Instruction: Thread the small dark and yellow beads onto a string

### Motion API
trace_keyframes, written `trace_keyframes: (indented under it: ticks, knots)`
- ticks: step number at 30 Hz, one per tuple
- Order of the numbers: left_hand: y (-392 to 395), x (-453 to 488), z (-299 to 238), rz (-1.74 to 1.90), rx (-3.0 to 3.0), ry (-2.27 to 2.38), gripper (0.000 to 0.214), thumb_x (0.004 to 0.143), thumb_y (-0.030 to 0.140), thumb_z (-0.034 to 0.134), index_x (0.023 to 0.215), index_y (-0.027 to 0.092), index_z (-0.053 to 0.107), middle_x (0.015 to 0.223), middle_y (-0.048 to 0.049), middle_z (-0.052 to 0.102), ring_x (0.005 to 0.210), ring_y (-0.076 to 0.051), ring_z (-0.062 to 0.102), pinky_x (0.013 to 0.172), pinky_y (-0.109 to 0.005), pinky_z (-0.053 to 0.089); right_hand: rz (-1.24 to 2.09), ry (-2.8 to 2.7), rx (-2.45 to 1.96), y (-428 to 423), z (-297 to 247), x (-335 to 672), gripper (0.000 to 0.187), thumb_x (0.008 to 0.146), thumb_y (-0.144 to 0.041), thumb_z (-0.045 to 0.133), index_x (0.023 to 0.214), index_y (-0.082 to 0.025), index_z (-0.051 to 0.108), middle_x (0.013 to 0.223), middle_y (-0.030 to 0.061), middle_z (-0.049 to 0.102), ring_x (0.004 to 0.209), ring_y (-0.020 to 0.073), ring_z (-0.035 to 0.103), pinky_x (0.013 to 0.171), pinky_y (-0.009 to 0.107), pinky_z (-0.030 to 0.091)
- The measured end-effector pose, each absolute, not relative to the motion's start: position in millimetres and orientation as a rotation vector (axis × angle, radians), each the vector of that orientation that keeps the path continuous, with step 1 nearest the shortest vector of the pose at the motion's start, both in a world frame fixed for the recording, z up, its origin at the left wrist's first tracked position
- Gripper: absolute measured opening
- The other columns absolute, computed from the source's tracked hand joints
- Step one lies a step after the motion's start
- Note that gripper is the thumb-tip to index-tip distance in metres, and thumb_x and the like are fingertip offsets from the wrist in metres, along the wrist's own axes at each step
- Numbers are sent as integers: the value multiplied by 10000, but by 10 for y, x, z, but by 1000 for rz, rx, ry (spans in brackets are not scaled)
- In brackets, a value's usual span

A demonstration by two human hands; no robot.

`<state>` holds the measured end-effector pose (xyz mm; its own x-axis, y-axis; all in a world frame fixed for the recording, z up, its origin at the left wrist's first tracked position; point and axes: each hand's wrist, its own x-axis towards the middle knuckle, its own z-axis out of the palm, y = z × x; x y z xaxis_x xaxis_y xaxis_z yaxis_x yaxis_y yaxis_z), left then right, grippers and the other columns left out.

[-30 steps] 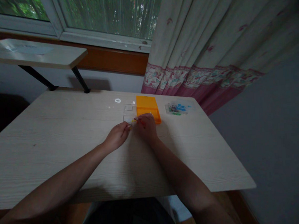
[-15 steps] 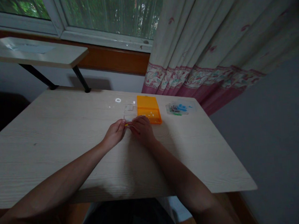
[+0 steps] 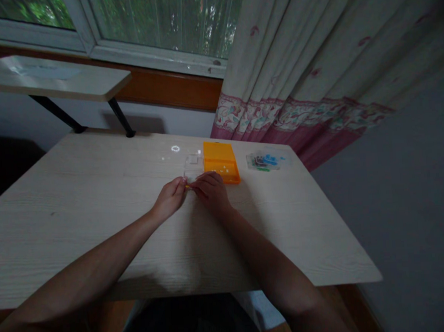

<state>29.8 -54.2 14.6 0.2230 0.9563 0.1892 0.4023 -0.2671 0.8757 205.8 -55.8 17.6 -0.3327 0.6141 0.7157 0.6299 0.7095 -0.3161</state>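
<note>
My left hand (image 3: 171,195) is closed, its thumb and fingertips pinching a small yellow piece (image 3: 187,187) too tiny to name. From the other side, the closed fingers of my right hand (image 3: 213,192) meet it at the same spot and cover part of it. Just beyond my fingertips lies a clear plastic case (image 3: 192,163), partly hidden by my hands. Beside it, an open orange box (image 3: 219,151) has several small pale bits in its near half. My right hand is close to that box's near left edge.
A clear container (image 3: 250,162) with blue, dark and green small pieces lies to the right on the wooden table (image 3: 96,193). At the back left, a raised shelf (image 3: 89,84) stands on black legs. A curtain (image 3: 277,82) hangs behind the table's right back edge.
My right fingers have shifted slightly over the yellow piece, so less of it shows. Both arms and the boxes stay where they were.
</note>
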Motion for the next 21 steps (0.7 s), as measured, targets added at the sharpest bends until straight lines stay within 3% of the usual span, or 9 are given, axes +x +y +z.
trace_keyframes:
  ticks: [15, 21]
  knots:
    - [-574, 285, 163, 941, 1922, 1275, 409, 979, 467, 329, 940, 185, 623, 817, -21, 639, 788, -168, 591, 761, -267, 452, 32, -1800, -1221, -417, 102, 2254, 112, 877, -292, 647, 858, -221, 730, 852, 48, 700, 884, 198, 595, 901, 386, 438]
    - [-585, 291, 119, 815, 2176, 1192, 321, 969, 355, 373, 927, 193, 647, 862, -38, 674, 805, -166, 615, 762, -268, 457, 19, -1737, -1388, -377, 27, 2290, 151, 866, -339, 644, 836, -233, 748, 945, 67, 678, 976, 224, 573, 946, 424, 402]
